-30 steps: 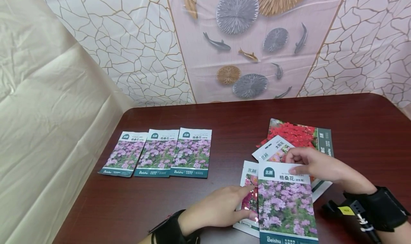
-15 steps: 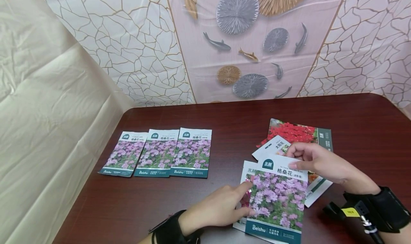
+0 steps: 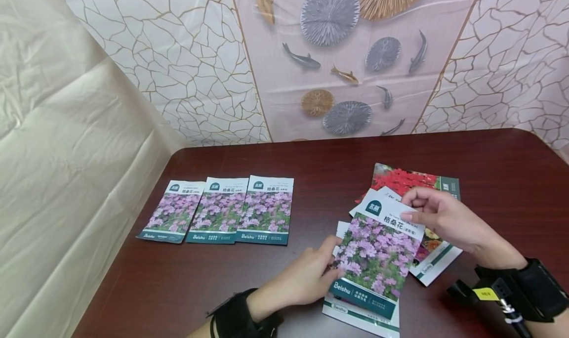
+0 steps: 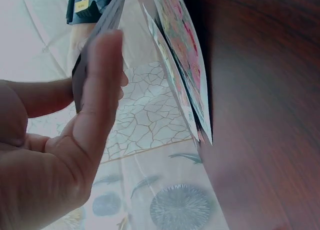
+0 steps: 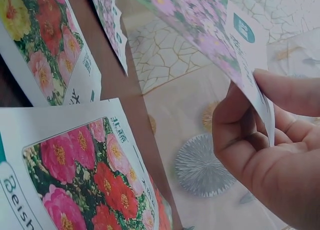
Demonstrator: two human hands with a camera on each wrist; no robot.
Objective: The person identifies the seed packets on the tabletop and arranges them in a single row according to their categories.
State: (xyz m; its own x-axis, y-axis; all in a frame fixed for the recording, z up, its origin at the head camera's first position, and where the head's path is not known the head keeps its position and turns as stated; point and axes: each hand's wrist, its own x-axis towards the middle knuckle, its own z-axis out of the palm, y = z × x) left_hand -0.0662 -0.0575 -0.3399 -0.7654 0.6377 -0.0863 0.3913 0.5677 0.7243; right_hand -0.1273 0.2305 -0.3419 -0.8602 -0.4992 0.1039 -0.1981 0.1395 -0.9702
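Observation:
A purple-flowered seed packet (image 3: 373,249) is held tilted above other packets at the right of the table. My right hand (image 3: 437,217) pinches its upper right corner between thumb and fingers, seen closely in the right wrist view. At the packet's lower left edge my left hand (image 3: 306,274) grips it, with the edge between thumb and fingers in the left wrist view. Beneath lies a white-bordered flower packet (image 3: 355,323), mostly covered. Another packet with mixed blooms (image 5: 42,44) and a red-flowered packet (image 3: 402,180) lie behind, partly hidden.
Three matching purple-flowered seed packets (image 3: 218,212) lie in an overlapping row at the left of the dark wooden table (image 3: 200,278). A patterned cloth (image 3: 311,71) hangs behind the table, and a pale cloth (image 3: 80,155) drapes along its left side.
My right hand has drawn the purple-flowered packet left and upward, tilting it. The left hand, earlier at the packet beneath, now grips the purple packet's left edge.

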